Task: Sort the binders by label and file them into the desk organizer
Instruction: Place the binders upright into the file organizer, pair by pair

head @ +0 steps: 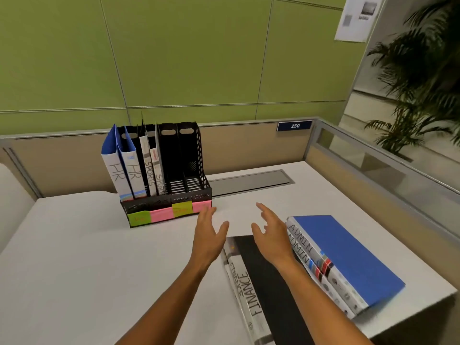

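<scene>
Left hand (207,236): grip open, empty, above bench (87,257)
Right hand (272,234): grip open, empty
FINANCE binders (245,287): flat, below hands
ADMIN binders (346,260): stacked, just right
Desk organizer (161,175): HR, SPORTS filed

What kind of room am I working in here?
Most likely an office cubicle: a white desk fenced by low partition panels, one carrying a number plate reading 250, and a black desk organizer holding labelled binders.
</scene>
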`<state>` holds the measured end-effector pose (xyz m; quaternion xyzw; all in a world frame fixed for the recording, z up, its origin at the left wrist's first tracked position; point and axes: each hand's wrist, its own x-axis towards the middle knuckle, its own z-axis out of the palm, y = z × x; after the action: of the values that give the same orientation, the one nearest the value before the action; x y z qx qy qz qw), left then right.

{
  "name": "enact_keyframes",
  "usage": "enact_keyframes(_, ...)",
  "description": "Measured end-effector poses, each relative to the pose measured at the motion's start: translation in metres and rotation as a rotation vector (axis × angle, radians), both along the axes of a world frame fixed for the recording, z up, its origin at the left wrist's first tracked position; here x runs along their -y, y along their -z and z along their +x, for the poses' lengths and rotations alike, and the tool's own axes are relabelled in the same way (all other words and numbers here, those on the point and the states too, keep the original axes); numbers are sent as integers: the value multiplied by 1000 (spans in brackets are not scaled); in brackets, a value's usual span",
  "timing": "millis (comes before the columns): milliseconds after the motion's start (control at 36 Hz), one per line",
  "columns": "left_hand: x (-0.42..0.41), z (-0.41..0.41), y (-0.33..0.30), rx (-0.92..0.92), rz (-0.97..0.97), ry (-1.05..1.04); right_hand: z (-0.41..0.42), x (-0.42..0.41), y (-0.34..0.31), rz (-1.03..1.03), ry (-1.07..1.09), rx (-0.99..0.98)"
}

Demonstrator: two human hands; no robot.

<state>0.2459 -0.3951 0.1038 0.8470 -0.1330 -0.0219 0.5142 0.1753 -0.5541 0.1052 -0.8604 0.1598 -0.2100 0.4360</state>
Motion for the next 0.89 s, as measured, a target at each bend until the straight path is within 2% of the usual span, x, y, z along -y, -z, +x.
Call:
enact_keyframes(250,29,-47,35,-72,63,12,-66,51,17,39,93,-21)
enact_keyframes(472,33,-82,68,-174,104,55,-108,67,52,-14,136,-63)
enact_keyframes(611,35,-107,89,-244,140,56,-135,67,90,-102,79,-215)
enact_keyframes(778,38,-133,105,-308,140,63,-153,58,127,-170,-43,-491)
enact_keyframes(889,41,-146,111,-301,197,91,-167,55,157,-379,-86,-704)
